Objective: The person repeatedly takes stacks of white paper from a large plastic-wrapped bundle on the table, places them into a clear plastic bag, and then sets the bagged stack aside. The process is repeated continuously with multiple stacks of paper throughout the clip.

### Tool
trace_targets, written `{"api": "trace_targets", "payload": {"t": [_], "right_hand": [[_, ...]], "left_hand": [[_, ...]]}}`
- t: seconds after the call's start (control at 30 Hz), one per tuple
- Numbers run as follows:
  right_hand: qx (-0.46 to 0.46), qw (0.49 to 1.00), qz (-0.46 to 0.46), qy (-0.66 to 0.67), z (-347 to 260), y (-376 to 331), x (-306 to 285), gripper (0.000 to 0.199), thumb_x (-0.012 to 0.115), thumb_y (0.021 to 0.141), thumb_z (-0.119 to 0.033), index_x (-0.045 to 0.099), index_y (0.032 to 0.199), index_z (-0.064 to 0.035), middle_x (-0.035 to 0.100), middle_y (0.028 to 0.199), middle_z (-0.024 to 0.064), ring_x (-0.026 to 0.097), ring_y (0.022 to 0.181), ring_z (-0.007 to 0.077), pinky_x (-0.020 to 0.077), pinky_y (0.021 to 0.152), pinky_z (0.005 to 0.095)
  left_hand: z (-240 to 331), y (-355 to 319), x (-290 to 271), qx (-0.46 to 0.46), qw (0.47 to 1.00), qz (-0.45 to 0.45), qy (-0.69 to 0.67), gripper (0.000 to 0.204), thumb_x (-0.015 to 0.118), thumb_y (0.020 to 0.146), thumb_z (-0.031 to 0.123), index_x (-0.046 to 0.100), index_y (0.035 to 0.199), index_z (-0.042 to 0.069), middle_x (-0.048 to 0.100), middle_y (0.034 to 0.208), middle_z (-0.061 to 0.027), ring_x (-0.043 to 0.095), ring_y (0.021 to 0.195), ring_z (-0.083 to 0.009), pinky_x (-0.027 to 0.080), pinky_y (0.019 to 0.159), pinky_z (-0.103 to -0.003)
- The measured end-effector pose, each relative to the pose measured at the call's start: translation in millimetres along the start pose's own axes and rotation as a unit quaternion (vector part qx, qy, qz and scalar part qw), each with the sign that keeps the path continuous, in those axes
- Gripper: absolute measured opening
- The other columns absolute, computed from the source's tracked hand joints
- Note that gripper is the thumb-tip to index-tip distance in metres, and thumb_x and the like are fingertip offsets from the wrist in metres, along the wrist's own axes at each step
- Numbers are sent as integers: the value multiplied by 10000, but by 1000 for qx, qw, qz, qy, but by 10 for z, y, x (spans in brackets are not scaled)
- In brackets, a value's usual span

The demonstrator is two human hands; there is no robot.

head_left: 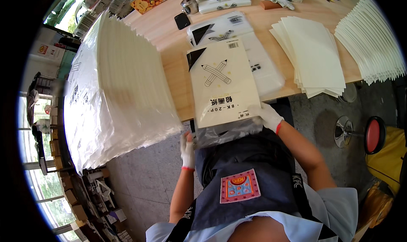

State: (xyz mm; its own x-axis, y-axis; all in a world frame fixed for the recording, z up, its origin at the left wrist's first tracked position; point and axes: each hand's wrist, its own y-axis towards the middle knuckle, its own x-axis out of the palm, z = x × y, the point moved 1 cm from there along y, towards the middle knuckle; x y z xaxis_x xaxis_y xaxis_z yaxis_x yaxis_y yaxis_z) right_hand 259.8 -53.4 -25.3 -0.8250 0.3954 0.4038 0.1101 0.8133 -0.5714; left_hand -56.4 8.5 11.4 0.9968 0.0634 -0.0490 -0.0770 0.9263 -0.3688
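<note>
A clear plastic bag of cream paper [224,85], printed with crossed pencils and a black corner, lies at the table's front edge. Its loose mouth overhangs toward my lap. My right hand [270,117], in a white glove with a red cuff, grips the lower right corner. At the lower left corner is my left hand [187,151], gloved alike, its fingers closed at the bag's edge and partly hidden. Beneath and beyond the filled bag lie flat printed plastic bags [265,64]. A fanned stack of cream sheets [318,55] rests to the right.
A tall paper stack in plastic wrap [123,81] stands at left; another stack [371,38] is at far right. Toward the back are a black phone [182,21], a metal pot [189,5], bundled bags [224,2], a white glove [277,0] and an orange box [149,0].
</note>
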Motion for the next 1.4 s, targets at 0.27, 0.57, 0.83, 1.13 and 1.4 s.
{"api": "trace_targets", "payload": {"t": [0.27,0.57,0.83,1.13,1.4], "right_hand": [[167,957,23,-237,-441,-850,-259,338,595,862,-364,603,1017,-63,612,729,35,399,435,38,290,368,195],[-72,962,-213,154,-484,-237,929,435,495,951,-218,412,1326,-14,529,1262,96,512,1143,174,437,944,315],[-293,894,-301,-154,-2528,-190,3067,348,548,908,-369,623,851,-34,575,664,-12,517,584,64,415,557,210],[-434,801,-152,-383,-2464,-198,3451,476,564,860,-522,557,670,-86,569,583,11,525,518,79,426,507,238],[-117,876,-226,-410,-463,-214,1401,335,518,912,-371,601,875,-48,631,700,37,577,567,116,469,562,271]], "left_hand": [[970,-14,667,170,953,-196,155,195,597,884,174,477,800,45,438,644,36,408,623,-45,361,549,-221],[2834,-991,441,539,759,-245,271,263,760,721,137,506,706,72,513,596,-85,539,545,-221,422,523,-316],[3821,-568,-1056,548,799,245,-32,269,430,970,180,530,1143,0,559,871,-10,535,754,-77,441,662,-202],[2267,586,-2209,494,839,217,-71,632,461,963,346,247,1413,-43,389,1381,-155,439,1198,-222,333,1015,-307],[-212,580,-54,267,962,55,26,92,604,874,111,600,937,45,586,849,-58,530,797,-149,449,729,-286]]}}
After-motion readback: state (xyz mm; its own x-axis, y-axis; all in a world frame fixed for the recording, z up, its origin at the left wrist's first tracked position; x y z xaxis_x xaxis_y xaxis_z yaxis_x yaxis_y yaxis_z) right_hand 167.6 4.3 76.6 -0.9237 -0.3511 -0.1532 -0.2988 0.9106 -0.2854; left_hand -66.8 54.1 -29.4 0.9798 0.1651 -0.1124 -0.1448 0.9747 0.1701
